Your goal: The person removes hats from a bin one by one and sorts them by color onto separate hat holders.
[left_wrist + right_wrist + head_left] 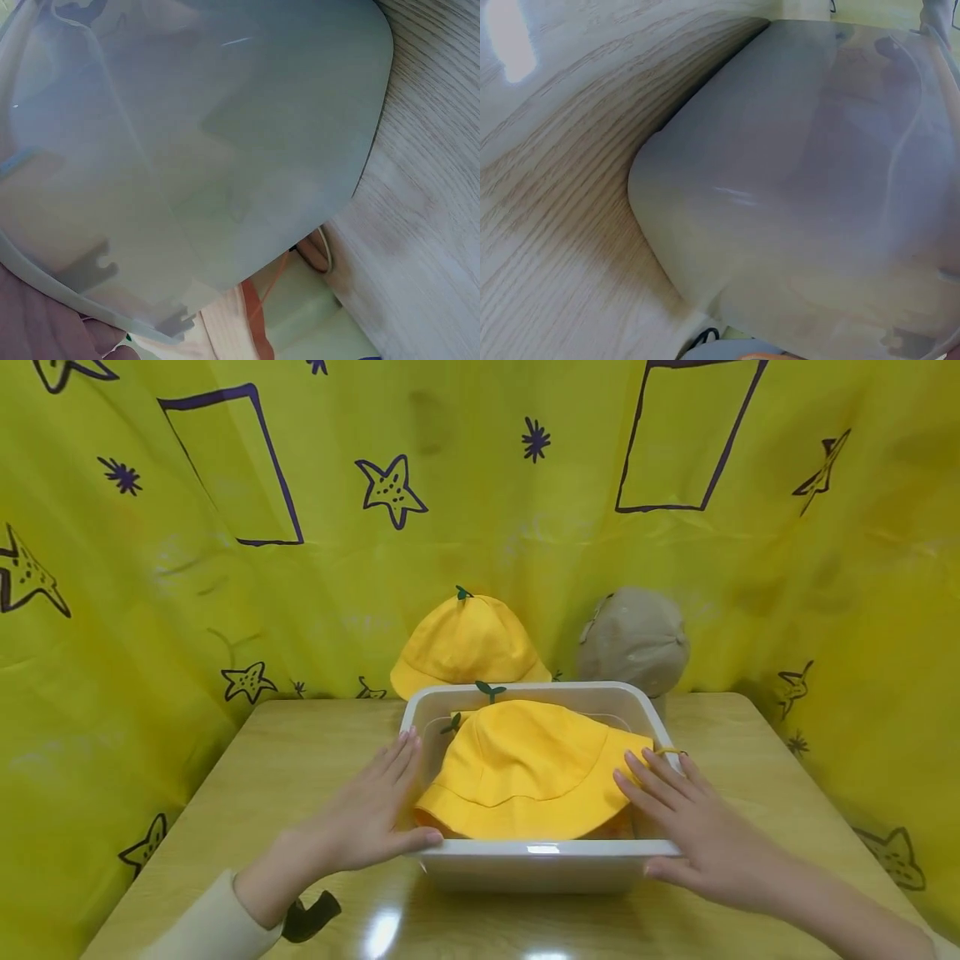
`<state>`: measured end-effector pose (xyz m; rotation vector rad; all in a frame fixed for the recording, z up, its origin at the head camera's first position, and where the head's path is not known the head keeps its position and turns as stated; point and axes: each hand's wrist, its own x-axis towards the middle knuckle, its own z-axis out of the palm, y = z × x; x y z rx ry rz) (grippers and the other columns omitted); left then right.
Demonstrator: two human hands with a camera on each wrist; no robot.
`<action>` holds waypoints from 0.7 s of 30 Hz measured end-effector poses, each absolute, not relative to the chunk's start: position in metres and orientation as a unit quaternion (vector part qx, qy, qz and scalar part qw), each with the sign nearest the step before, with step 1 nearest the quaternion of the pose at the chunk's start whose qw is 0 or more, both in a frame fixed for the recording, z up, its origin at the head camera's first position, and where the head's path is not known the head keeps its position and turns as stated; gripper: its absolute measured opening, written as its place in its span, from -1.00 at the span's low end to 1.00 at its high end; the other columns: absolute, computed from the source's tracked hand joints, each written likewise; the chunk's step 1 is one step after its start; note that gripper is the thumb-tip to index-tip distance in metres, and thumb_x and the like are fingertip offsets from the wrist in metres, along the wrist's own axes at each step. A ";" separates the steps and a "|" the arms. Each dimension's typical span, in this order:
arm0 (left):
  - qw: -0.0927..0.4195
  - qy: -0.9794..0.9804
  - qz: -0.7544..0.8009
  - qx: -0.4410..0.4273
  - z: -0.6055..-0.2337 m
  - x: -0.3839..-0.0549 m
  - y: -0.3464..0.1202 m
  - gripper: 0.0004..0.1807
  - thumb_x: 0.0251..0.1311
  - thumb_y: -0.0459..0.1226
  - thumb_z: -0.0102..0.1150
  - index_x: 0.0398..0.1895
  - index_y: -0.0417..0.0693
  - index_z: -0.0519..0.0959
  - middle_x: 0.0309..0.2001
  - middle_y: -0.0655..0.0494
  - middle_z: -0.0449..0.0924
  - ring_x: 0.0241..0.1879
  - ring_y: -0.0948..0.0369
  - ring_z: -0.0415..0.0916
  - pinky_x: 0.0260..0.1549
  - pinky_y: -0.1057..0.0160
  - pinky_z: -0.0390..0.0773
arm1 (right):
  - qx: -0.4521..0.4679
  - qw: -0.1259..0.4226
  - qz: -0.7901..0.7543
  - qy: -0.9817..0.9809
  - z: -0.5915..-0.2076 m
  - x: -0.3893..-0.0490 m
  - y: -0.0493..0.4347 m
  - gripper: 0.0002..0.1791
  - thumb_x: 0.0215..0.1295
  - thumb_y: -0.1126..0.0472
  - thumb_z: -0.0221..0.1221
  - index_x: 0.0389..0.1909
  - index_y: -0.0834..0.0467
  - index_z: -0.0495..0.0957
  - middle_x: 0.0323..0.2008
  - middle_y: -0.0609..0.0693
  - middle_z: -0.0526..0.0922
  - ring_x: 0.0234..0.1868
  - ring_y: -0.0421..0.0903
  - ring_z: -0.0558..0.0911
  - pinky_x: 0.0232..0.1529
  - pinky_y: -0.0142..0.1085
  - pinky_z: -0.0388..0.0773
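A white plastic bin (528, 868) stands on the table in the head view. Inside it lies a yellow bucket hat (525, 760), its brim reaching the right rim. Small green sprouts (490, 691) show at the bin's back and left; what they belong to is partly hidden. My left hand (367, 818) rests on the left rim with straight fingers, its thumb at the front corner. On the opposite rim lies my right hand (697, 827), fingers spread, fingertips by the hat's brim. The left wrist view shows some fingers (45, 322) over the bin's edge.
Behind the bin are another yellow hat (472, 643) with a green sprout and a beige cap (636, 642). The wooden table (315, 752) backs onto a yellow curtain (480, 560) with drawn stars. A dark strap (310, 918) is at the left wrist.
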<state>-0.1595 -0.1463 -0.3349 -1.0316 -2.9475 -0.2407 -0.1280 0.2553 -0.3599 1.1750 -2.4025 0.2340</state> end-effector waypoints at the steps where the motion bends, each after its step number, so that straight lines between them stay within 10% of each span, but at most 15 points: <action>1: 0.004 -0.941 -0.075 -0.331 -0.334 -0.160 -0.145 0.11 0.17 0.33 -0.11 0.45 -0.31 -0.19 0.49 -0.20 -0.36 0.48 0.00 -0.40 0.41 0.02 -0.13 | 0.430 0.229 0.086 -0.869 -0.359 -0.128 0.257 -0.10 0.33 -0.37 -0.23 0.44 0.22 0.06 0.49 0.12 -0.08 0.51 0.01 -0.17 0.46 -0.16 -0.47; 21: 0.011 -0.937 -0.085 -0.338 -0.334 -0.163 -0.152 0.08 0.20 0.27 -0.07 0.43 -0.40 -0.12 0.47 -0.27 -0.28 0.47 -0.07 -0.33 0.40 -0.05 -0.10 | 0.439 0.163 0.106 -0.877 -0.352 -0.129 0.256 -0.10 0.34 -0.31 -0.12 0.44 0.27 0.03 0.47 0.24 -0.09 0.51 0.04 -0.24 0.45 -0.22 -0.51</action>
